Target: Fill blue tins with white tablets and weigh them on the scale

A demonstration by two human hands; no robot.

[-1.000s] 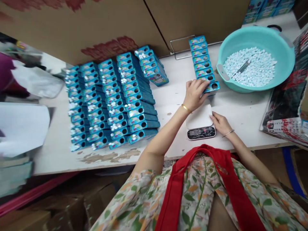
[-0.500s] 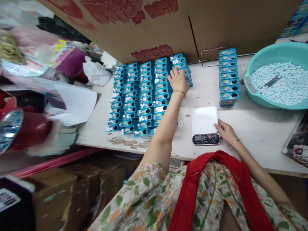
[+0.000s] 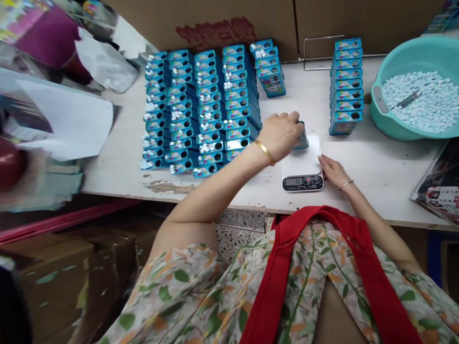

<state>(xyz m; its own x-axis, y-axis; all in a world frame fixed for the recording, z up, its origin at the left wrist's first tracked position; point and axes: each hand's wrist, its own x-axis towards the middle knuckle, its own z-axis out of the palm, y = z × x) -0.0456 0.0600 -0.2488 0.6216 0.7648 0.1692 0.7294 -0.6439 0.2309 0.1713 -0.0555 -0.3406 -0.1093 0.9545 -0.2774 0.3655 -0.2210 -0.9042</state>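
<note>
My left hand (image 3: 278,135) is closed around a small blue candy box (image 3: 303,139), above the far part of the white digital scale (image 3: 303,166). The hand hides most of the box, and I cannot tell whether it touches the weighing plate. My right hand (image 3: 333,171) grips the scale's right edge, fingers drawn together against it. Left of my left hand stand several rows of blue boxes (image 3: 236,102) with round holes, many with white candies on top. A short row of the same boxes (image 3: 270,79) is behind it.
A column of blue boxes (image 3: 346,105) stands at the right, beside a turquoise basin (image 3: 387,122) of pale candies with a metal scoop (image 3: 407,99) in it. A wire stand (image 3: 304,55) leans by the cardboard (image 3: 272,24). Papers and bags (image 3: 105,62) lie left.
My left hand has taken a box from the short row at the back and brought it down and right to the scale. My right hand stays at the scale's edge. The view has shifted.
</note>
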